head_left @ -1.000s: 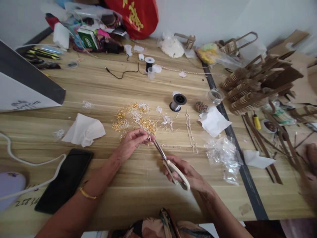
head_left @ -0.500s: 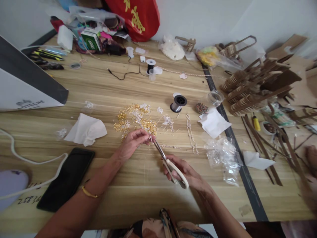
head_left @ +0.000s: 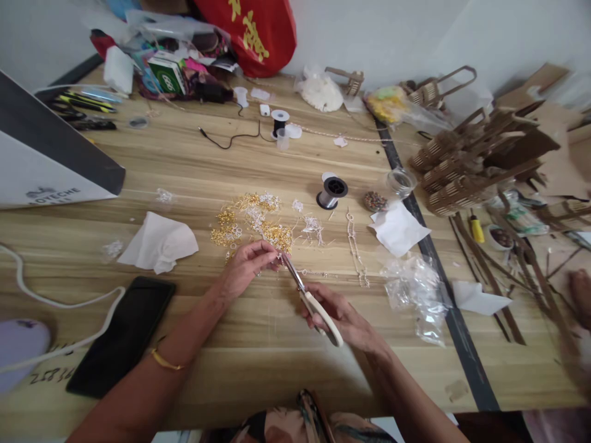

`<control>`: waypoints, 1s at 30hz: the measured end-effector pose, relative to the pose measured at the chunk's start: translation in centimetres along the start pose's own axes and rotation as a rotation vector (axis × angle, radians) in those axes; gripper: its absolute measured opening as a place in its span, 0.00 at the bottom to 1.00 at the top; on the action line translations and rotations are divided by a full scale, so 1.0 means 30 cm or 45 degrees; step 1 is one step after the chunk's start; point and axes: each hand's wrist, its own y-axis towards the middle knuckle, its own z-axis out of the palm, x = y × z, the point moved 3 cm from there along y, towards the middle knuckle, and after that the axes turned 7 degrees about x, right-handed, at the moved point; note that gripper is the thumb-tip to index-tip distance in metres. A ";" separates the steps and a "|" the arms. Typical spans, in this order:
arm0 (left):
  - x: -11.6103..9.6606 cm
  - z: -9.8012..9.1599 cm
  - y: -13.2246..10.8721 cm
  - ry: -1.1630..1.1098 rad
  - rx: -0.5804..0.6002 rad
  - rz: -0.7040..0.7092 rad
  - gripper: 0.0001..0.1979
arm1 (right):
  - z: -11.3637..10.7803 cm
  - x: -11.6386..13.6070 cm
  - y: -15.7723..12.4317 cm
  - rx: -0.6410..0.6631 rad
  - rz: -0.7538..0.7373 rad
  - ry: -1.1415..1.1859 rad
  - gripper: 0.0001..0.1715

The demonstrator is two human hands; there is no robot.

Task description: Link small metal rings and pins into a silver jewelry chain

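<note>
My left hand (head_left: 252,263) is closed in a pinch over the table, in front of the piles of gold and silver jewellery findings (head_left: 277,235). A small silvery piece shows at its fingertips, too small to name. Wrapped in my right hand (head_left: 341,314) are scissors (head_left: 318,311) with cream handles. Their blades point up and left, with the tips right at my left fingertips. Whether the blades touch the small piece I cannot tell. A thin silver chain (head_left: 318,273) lies just right of the tips, and a longer chain (head_left: 354,249) lies further right.
A wire spool (head_left: 331,193) and a jar of beads (head_left: 376,200) stand behind. White paper (head_left: 159,243) and a black phone (head_left: 122,335) lie left. Clear plastic bags (head_left: 415,295) and small woven baskets (head_left: 457,163) are right. Another person's hand (head_left: 580,292) shows at the right edge.
The scissors have turned slightly, their handles shifting a little left and up along with my right hand. My left hand keeps its pinch in nearly the same place.
</note>
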 end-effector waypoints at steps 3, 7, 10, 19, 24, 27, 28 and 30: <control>-0.004 0.003 -0.002 -0.016 -0.002 -0.014 0.07 | -0.001 0.004 0.002 -0.020 -0.014 -0.063 0.31; -0.005 0.006 -0.005 -0.019 0.004 -0.009 0.07 | -0.003 0.006 0.003 -0.054 -0.012 -0.203 0.31; -0.001 0.010 -0.005 -0.031 0.034 -0.002 0.07 | -0.003 0.010 0.007 -0.096 0.007 -0.324 0.30; -0.016 0.031 -0.009 -0.079 0.039 0.000 0.06 | 0.016 0.043 0.042 -0.215 -0.062 -0.625 0.28; -0.019 0.032 -0.009 -0.112 0.012 -0.016 0.07 | 0.030 0.039 0.056 -0.258 -0.094 -0.619 0.28; -0.018 0.032 -0.009 -0.134 -0.002 -0.027 0.07 | 0.034 0.026 0.062 -0.262 -0.101 -0.577 0.27; -0.017 0.031 -0.009 -0.132 -0.009 -0.030 0.07 | 0.034 0.020 0.064 -0.265 -0.098 -0.558 0.26; -0.017 0.031 -0.009 -0.131 -0.021 -0.027 0.07 | 0.034 0.011 0.067 -0.273 -0.088 -0.528 0.25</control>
